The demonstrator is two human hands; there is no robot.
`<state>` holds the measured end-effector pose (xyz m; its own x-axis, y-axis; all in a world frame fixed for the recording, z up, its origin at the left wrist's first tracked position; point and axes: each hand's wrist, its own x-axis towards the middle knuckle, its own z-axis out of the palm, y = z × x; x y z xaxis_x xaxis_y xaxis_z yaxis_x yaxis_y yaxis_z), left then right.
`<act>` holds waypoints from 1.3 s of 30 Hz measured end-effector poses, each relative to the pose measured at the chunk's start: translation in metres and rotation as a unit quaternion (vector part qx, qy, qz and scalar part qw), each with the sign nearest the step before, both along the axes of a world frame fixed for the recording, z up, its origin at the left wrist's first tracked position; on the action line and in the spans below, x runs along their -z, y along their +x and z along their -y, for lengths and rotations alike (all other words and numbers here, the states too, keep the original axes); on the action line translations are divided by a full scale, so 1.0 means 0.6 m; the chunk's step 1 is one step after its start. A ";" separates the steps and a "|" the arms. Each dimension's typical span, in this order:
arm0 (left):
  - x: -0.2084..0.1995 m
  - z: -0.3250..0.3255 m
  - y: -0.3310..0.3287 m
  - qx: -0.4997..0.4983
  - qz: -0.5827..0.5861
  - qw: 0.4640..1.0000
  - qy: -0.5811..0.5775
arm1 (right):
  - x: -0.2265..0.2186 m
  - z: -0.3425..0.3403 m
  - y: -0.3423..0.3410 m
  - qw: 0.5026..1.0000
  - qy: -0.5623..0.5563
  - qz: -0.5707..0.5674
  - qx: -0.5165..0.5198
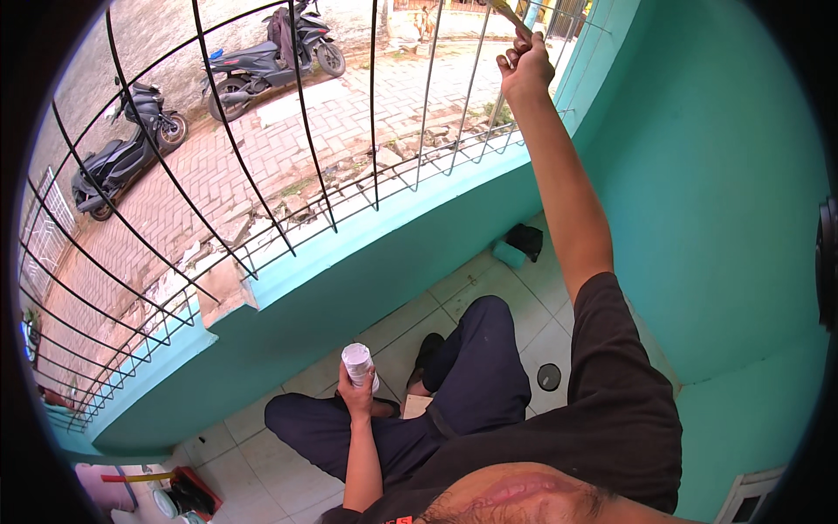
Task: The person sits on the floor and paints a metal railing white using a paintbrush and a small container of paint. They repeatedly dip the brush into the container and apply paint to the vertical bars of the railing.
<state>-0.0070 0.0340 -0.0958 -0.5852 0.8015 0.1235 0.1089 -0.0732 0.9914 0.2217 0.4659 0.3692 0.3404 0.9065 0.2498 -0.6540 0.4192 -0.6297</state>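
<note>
L hand (pixel 354 398) has its fingers wrapped round a white container (pixel 356 356), a stubby cylinder w/ its top facing up, low btwn the teal wall (pixel 419 253) & the folded legs (pixel 491 358). Tilt hard to judge from above. Prob. light to middling, depending on contents, which I can't make out. Sides look smooth & fairly stiff, so maybe slippery if wet; best hold = round the middle, thumb opp. fingers, no hard squeeze, kept level in case there's liquid. R hand (pixel 530 68) is up high by the R end of the window grille (pixel 374 96), gripping a thin stick-like tool (pixel 508 12), maybe a brush; its far end runs off the top edge, so can't tell the tip or whether it touches a bar. Tool is prob. v. light, w/ a stiff handle & poss. a softer end; pinch it nr the handle's lower part btwn thumb & fingertips for control at full reach, w/o clamping hard. A round black disc (pixel 548 377) lies on the tiled floor (pixel 484 284), R of the legs, apart from both hands; looks thin & light, prob. easiest lifted by its rim.
</note>
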 end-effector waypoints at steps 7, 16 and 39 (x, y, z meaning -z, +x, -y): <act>0.009 0.001 -0.002 0.001 -0.004 1.000 0.008 | 0.030 0.035 0.024 1.000 -0.016 -0.004 0.026; 0.015 -0.001 -0.003 0.001 -0.015 1.000 -0.005 | -0.018 0.016 0.001 1.000 0.017 -0.014 0.001; 0.008 0.002 -0.006 -0.008 0.007 1.000 0.010 | -0.021 0.011 0.017 0.997 -0.064 0.002 -0.032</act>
<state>-0.0105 0.0329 -0.1007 -0.5994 0.7896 0.1309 0.0955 -0.0918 0.9912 0.2319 0.4592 0.3815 0.2797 0.9510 0.1320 -0.6742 0.2924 -0.6782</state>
